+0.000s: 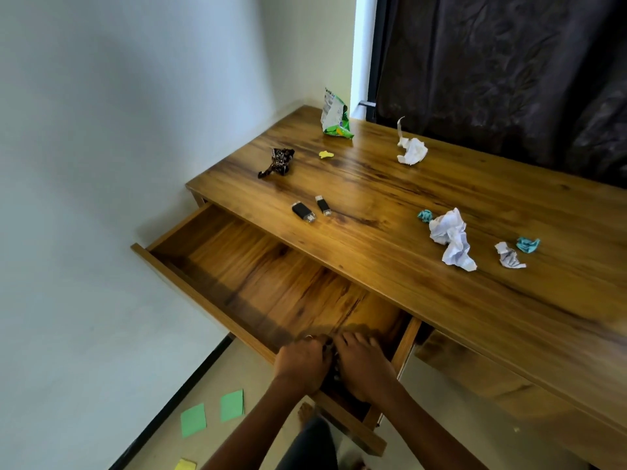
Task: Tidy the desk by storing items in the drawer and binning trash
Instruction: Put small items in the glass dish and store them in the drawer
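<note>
While both hands work down in the near right corner of the open drawer (217, 262), most of its wooden floor lies bare, stretching away to the left of them. The left hand (300, 362) and right hand (361, 366) sit knuckle to knuckle, fingers curled down over something small and dark between them; it is mostly hidden and blurred, so I cannot tell what it is or which hand has hold of it. The drawer's front rail passes under the wrists, and its right wall stands just beside the right hand, leaving little room that way.

Beyond the fingertips the desk (390, 300) edge overhangs the back of the drawer. Past that edge, ahead and left of the hands, two small black sticks with clear ends (303, 213) (323, 205) lie close together, near the rim. Farther on lie a dark crumpled wrapper (277, 161), a small yellow scrap (326, 154) and, at the far edge, a green and white snack bag (334, 113) standing up. A white tissue wad (412, 149) sits far ahead of the right hand. Off to the right, well apart from the hands, lie a big white paper ball (451, 237), a smaller grey-white one (508, 255) and two teal scraps (424, 215) (528, 244).

Below the left forearm, green notes (232, 404) (193, 419) and a yellow one (185, 465) lie on the floor.
</note>
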The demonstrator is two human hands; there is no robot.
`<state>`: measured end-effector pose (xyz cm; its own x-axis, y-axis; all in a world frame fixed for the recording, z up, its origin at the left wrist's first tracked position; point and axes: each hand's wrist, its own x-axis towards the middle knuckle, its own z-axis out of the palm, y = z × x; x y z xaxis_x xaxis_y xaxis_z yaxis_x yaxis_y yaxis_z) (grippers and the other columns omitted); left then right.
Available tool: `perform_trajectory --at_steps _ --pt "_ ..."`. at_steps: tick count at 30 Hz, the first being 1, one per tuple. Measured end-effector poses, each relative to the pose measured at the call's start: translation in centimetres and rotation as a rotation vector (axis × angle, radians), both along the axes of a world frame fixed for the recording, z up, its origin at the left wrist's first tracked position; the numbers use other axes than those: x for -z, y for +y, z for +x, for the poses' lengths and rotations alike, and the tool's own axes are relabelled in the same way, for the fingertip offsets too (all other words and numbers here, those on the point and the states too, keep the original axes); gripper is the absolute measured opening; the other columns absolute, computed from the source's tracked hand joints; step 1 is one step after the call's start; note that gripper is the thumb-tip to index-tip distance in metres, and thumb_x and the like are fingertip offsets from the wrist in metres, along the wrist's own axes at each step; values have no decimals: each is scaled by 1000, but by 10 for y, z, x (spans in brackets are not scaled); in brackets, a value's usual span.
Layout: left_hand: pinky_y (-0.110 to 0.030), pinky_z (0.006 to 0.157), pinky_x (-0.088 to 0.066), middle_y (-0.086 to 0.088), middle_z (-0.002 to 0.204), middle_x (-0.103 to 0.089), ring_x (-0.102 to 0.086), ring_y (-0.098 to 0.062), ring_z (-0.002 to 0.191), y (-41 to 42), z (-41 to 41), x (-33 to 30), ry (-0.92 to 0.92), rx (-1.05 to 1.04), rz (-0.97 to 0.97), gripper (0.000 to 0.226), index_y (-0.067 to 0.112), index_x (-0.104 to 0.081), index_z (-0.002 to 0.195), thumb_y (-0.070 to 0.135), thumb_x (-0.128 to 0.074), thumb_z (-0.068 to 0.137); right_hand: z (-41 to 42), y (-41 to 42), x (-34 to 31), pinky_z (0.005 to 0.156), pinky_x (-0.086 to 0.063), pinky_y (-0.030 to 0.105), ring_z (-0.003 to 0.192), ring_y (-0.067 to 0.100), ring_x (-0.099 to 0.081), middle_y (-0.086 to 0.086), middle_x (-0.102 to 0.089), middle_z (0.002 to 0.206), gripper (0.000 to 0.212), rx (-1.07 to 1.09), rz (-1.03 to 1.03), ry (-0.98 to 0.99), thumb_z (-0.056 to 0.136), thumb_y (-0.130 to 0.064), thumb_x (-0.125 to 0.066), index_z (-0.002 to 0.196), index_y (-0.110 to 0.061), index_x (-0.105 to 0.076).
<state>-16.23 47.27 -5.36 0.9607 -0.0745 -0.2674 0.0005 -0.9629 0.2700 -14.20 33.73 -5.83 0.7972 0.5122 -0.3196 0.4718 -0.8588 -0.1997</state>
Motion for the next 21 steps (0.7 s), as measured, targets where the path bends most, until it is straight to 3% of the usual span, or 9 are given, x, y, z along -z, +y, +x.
perform_trajectory --at_steps 3,8,10,13,15,18,21 --pt "-20 76 -44 5 108 -60 -58 -8 89 -1 -6 -1 -48 -34 -93 37 28 -46 127 46 -30 99 -1 0 -1 113 -23 38 138 20 -26 3 -30 150 61 30 23 5 91 -29 -52 143 -17 -24" --pt "-26 93 -44 5 126 -54 -55 -10 105 4 -2 3 -107 26 -76 46 29 -36 136 50 -24 97 0 2 -6 113 -22 36 137 17 -29 0 -29 151 57 88 109 23 95 -27 -42 146 -19 -20" --pt "-32 102 -36 4 135 -49 -49 -13 117 3 0 5 -116 80 -13 51 28 -36 138 50 -18 95 0 2 -6 110 -23 34 135 16 -31 -1 -32 149 52 112 138 6 95 -31 -31 145 -19 -24" --pt "-37 93 -43 8 122 -60 -57 -12 107 4 1 8 -158 69 -25 47 32 -51 122 52 -27 87 3 3 -4 103 -27 30 129 13 -36 -7 -40 142 73 171 221 -59 77 -44 -2 140 -24 -33" --pt "-38 93 -44 12 119 -60 -58 -10 106 10 4 10 -170 32 -82 43 35 -53 118 55 -35 84 6 7 -2 93 -28 27 122 14 -41 -8 -47 133 72 228 283 -90 75 -44 -6 135 -26 -42" --pt "-39 96 -43 11 121 -59 -57 -11 108 31 20 5 -202 32 -110 50 35 -49 121 57 -34 80 14 17 -8 81 -34 24 105 14 -54 -9 -59 113 50 289 364 -200 79 -33 -28 120 -27 -56" --pt "-29 104 -29 12 131 -48 -45 -8 119 67 52 0 -238 -53 -159 51 34 -38 133 54 -27 88 31 33 -23 84 -33 18 104 2 -45 -13 -56 110 42 308 452 -228 82 -26 -36 119 -30 -56"
